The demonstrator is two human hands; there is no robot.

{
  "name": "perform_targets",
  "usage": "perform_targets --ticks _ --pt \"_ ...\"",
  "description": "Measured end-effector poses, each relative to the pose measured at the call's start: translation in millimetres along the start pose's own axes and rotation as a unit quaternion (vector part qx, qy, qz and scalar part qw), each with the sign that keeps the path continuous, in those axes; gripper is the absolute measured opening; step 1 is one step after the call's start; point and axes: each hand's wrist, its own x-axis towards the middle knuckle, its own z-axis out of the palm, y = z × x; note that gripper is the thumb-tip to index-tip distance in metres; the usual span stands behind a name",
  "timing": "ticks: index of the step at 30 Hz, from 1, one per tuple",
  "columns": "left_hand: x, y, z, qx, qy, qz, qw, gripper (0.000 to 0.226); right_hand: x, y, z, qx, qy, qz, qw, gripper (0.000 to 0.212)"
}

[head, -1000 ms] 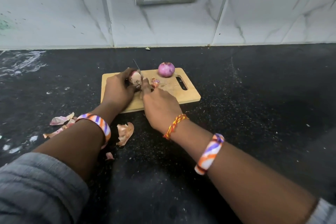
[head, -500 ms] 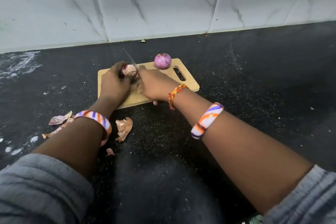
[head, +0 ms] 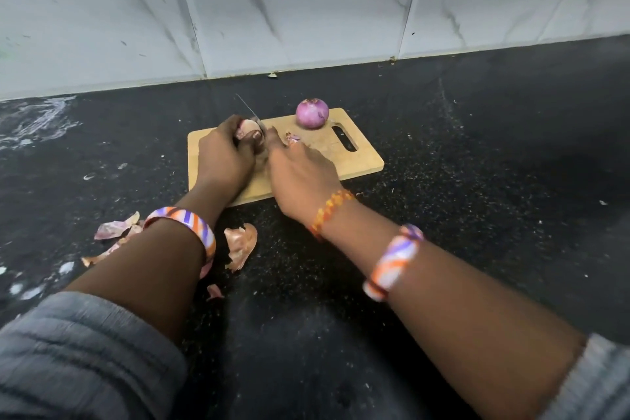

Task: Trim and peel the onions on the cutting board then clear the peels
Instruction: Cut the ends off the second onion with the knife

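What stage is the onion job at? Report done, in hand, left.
Done: one onion sits peeled on the cutting board. In hand: the left hand grips a second onion while the right hand works the knife against it. Left: finish it, then clear the peels from the black counter and the scrap on the board.

No legible text, labels or numbers anywhere.

A single head-worn view is given, aimed forward and down along both forearms onto the dark table point(head: 477, 181); the tiled wall point(head: 102, 10) is taken in behind, fairly near.
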Motion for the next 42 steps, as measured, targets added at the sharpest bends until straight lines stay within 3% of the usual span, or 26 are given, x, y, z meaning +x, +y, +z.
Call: perform_targets --ticks 9,13,21,29,36,42 --pt "2.5 -7.8 1.2 0.014 0.001 0.008 1.0 0.032 -9.8 3.6 13.1 -0.061 0.023 -0.009 0.998 0.056" --pt "2.0 -10.3 0.2 0.03 0.006 0.007 0.999 0.031 13.0 2.2 8.5 -0.064 -0.031 -0.014 0.997 0.051" --pt "4.5 -13.4 -3.4 -0.021 -0.022 0.003 1.0 0.033 1.0 12.9 1.0 0.111 -0.037 0.021 0.993 0.056" --pt "0.8 -6.7 -2.7 -0.035 -0.027 -0.022 0.999 0.035 5.0 16.0 -1.4 0.205 -0.054 0.069 0.975 0.054" --pt "0.4 -2.6 -2.8 -0.044 0.013 -0.057 0.997 0.036 -9.8 10.0 -8.6 0.13 -0.036 0.024 0.991 0.056" --pt "-1.3 -0.3 -3.6 -0.061 0.018 -0.068 0.996 0.042 -14.1 14.9 -34.0 0.135 0.004 0.01 0.991 0.061"
